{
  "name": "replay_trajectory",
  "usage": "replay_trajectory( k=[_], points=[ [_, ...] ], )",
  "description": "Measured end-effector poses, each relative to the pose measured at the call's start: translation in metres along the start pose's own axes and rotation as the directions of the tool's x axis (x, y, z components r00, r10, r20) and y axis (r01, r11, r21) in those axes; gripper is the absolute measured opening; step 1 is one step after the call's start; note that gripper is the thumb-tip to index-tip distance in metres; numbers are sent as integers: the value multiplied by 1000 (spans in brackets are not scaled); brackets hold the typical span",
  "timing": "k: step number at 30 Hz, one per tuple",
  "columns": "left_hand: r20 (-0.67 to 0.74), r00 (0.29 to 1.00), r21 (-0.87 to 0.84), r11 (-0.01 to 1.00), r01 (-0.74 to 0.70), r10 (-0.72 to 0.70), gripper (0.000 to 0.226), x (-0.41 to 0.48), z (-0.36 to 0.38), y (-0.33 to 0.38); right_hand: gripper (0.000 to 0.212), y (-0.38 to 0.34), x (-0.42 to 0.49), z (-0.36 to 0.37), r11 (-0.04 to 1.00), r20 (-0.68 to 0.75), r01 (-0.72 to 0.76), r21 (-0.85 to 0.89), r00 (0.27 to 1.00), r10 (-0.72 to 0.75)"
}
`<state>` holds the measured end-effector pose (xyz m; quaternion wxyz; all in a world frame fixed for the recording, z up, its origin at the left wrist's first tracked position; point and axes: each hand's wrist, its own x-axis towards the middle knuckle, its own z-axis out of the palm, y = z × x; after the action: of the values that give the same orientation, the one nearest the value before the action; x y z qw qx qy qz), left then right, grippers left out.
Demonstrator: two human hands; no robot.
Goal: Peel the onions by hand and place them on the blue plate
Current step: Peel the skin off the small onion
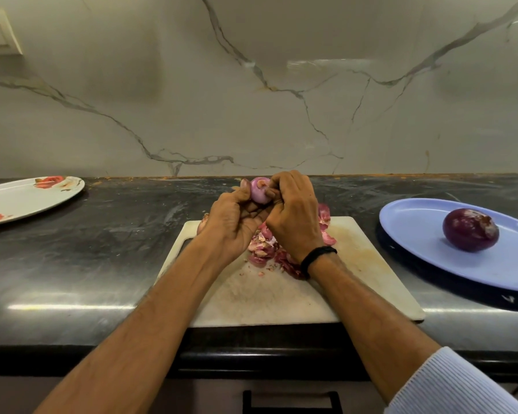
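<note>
Fingers (277, 182) of right hand (293, 216) pinch skin on held onion (259, 191); left hand (234, 225) grips it. Under fingers: peel heap (263, 249). Right of fingers: blue plate (416, 210), one dark onion (470, 230). Judged partway.

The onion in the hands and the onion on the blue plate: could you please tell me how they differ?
Colour: the held onion is pale pink, the plated onion dark purple. Support: the held onion is gripped by the left hand and right hand; the plated onion lies on the blue plate. View: hands half hide the held onion; the plated onion shows whole. Both are roundish.
</note>
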<state>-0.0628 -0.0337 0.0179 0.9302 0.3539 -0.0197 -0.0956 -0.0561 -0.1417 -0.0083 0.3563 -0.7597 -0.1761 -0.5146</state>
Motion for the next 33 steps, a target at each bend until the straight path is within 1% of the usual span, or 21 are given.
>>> replay_trajectory(
  k=[3, 5, 8, 10, 14, 17, 20, 23, 26, 29, 31, 33],
  points=[
    [-21, 1000, 0, 1000, -1, 1, 38, 2, 0, 0, 16, -1, 2, 0, 997, -25, -65, 44, 998, 66],
    [-27, 1000, 23, 1000, -12, 13, 37, 4, -1, 0, 15, 0, 3, -2, 988, -53, -139, 70, 988, 142],
    [-23, 999, 4, 1000, -26, 26, 34, 4, 0, 3, 18, 7, 6, -5, 948, -109, -283, 143, 948, 300],
    [-29, 998, -4, 999, -50, 50, 35, 6, -2, 6, 16, 9, 7, -6, 937, -137, -309, 160, 933, 332],
    [-65, 993, 9, 995, -100, 100, 34, 10, -4, 6, 13, 7, 6, -4, 957, -162, -281, 72, 943, 290],
    [-97, 984, 29, 989, -147, 149, 31, 12, -5, 7, 12, 10, 5, -5, 958, -177, -284, 29, 942, 284],
    [-112, 975, 59, 981, -184, 190, 23, 12, -6, 8, 3, 11, 5, -6, 947, -223, -320, 19, 922, 316],
    [-103, 973, 88, 976, -200, 209, 18, 12, -6, 8, 9, 9, 6, -5, 946, -251, -323, 36, 913, 322],
    [-90, 971, 118, 971, -209, 220, 27, 15, -8, 6, 4, 8, 4, -3, 968, -185, -249, 6, 951, 246],
    [-71, 973, 150, 967, -207, 219, 31, 15, -8, 5, 9, 7, 2, 1, 988, -79, -157, -1, 984, 157],
    [-49, 976, 157, 967, -203, 213, 31, 15, -8, 5, 7, 7, 1, 2, 990, -31, -139, 22, 990, 139],
    [-12, 979, 143, 969, -201, 205, 33, 13, -9, 5, 11, 7, 0, 3, 988, 12, -147, 51, 989, 147]
  ],
)
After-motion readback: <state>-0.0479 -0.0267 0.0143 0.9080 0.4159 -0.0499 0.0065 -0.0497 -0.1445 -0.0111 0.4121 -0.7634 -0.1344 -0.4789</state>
